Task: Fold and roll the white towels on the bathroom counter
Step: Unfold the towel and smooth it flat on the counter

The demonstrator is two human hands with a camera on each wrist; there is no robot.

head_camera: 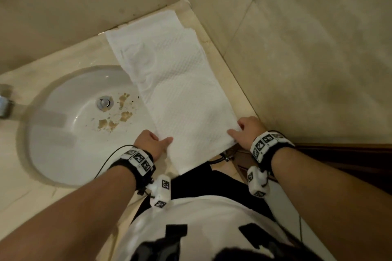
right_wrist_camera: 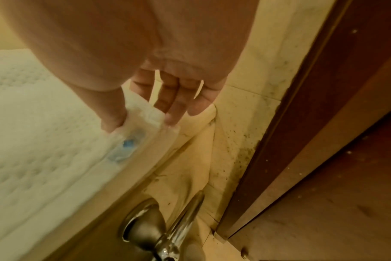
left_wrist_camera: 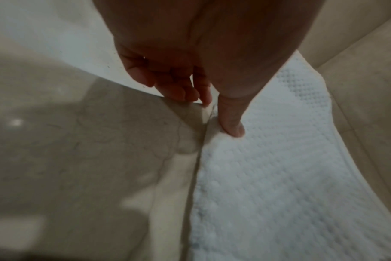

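Note:
A white waffle-textured towel [head_camera: 182,91] lies as a long folded strip on the beige marble counter [head_camera: 214,53]. It runs from the back corner to the front edge, where its near end overhangs. My left hand [head_camera: 163,142] pinches the towel's left edge near the front. In the left wrist view the thumb [left_wrist_camera: 232,127] lies on top of the towel [left_wrist_camera: 268,176] with the fingers [left_wrist_camera: 183,91] curled beside the edge. My right hand [head_camera: 237,131] pinches the right edge. In the right wrist view its thumb [right_wrist_camera: 113,121] sits on the towel [right_wrist_camera: 45,123] with the fingers [right_wrist_camera: 174,106] under the slightly lifted hem.
A white oval sink [head_camera: 70,133] with brown stains and a drain [head_camera: 104,103] sits left of the towel, and the towel's left side overlaps its rim. A chrome faucet [head_camera: 4,104] is at the far left. A tiled wall [head_camera: 307,59] bounds the counter on the right. A metal door handle [right_wrist_camera: 167,226] and a wooden door frame [right_wrist_camera: 301,123] are below the front right.

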